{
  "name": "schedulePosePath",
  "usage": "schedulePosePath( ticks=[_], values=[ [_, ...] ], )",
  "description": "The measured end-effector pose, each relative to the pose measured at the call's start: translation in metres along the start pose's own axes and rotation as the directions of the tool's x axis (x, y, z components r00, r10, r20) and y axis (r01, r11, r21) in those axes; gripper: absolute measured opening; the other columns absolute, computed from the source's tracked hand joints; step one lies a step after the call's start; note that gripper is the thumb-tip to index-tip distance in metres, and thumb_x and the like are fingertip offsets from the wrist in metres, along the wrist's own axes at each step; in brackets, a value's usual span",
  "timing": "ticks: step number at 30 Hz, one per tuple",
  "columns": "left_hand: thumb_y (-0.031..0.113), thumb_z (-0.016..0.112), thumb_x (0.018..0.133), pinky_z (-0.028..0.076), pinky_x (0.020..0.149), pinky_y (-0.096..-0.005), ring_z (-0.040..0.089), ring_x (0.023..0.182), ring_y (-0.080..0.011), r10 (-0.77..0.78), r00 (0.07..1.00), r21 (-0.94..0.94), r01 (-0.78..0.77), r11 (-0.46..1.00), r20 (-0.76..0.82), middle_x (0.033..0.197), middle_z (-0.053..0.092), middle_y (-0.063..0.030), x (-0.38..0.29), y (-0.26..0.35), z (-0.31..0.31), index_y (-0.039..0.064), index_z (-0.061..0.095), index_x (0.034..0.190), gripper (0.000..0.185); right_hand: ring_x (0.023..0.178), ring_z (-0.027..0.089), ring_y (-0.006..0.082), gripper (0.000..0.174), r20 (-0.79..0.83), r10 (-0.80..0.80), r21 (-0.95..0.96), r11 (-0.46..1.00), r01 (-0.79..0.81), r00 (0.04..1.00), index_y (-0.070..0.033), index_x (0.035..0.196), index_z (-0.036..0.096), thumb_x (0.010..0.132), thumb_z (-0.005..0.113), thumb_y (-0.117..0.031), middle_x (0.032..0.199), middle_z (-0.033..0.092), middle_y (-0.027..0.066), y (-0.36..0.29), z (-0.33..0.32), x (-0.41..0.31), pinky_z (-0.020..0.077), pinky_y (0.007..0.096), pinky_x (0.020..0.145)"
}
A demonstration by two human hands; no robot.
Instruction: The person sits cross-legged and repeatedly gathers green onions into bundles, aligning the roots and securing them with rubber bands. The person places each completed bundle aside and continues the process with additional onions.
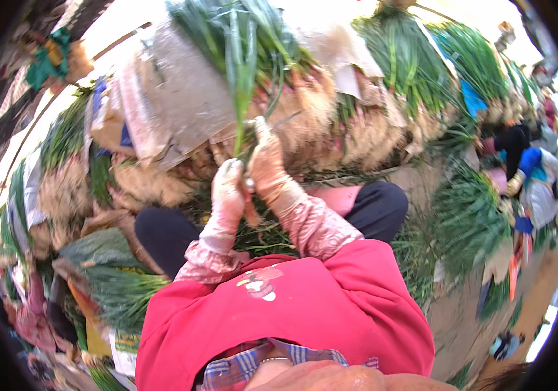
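Note:
In front of my lap, I hold a green onion by its lower stalk, leaves upward. My left hand is closed around the stalk. My right hand presses against it from the other side, fingers on the stalk, and a thin leaf sticks out beside its fingertips. Both hands appear to be in pale, soiled gloves. Reddish roots hang below my hands. Just beyond lies a large pile of green onions, its bushy, pale roots facing me. Cut or stripped leaves lie between my legs.
Grey sheeting covers part of the pile. More green onion bundles continue to the right, and others stand at left. A leafy heap lies on the ground at right. Co-workers sit at right and left.

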State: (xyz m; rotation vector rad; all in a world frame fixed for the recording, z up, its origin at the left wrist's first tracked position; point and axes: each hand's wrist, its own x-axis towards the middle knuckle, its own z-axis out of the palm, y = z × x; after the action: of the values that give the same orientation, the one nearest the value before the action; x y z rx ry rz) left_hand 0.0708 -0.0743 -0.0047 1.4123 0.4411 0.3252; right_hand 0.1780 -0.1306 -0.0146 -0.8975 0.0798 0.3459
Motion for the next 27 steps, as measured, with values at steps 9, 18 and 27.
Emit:
schedulePosePath(
  ticks=[9,18,27],
  values=[
    [0.023,0.050,0.101,0.037,0.043,-0.0224,0.047,0.050,-0.0104,-0.269,0.960,-0.533,0.270,0.802,0.082,0.068,0.055,-0.0004,0.012,0.014,0.011,0.008,0.058,0.094,0.019,0.050,0.040,0.0055,0.037,0.026,-0.095,-0.153,0.983,0.098,0.995,-0.010,0.076,0.050,0.105,0.045,-0.032,0.065,0.048,-0.0043,-0.037,0.010,-0.045,0.0304,0.0218,0.046],
    [0.019,0.047,0.102,0.037,0.042,-0.0158,0.044,0.053,-0.0016,0.117,0.959,0.267,-0.045,0.962,-0.258,0.075,0.054,0.0040,0.018,0.132,-0.114,0.004,0.059,0.103,0.019,0.065,0.051,0.0131,0.030,0.252,0.475,-0.661,0.721,-0.208,0.843,-0.009,0.083,0.057,0.100,0.050,-0.032,0.072,0.053,0.0006,-0.091,-0.068,-0.072,0.0416,0.0276,0.058],
    [0.028,0.051,0.100,0.041,0.041,-0.0188,0.046,0.052,-0.0041,0.038,0.967,-0.304,-0.116,0.945,-0.252,0.088,0.060,-0.0028,0.059,0.093,-0.099,0.006,0.057,0.108,0.024,0.079,0.068,0.0325,0.039,0.442,-0.471,-0.874,-0.419,0.247,0.764,-0.007,0.092,0.067,0.092,0.057,-0.044,0.084,0.069,0.0165,-0.141,-0.057,0.109,0.0525,0.0429,0.063]
  ],
)
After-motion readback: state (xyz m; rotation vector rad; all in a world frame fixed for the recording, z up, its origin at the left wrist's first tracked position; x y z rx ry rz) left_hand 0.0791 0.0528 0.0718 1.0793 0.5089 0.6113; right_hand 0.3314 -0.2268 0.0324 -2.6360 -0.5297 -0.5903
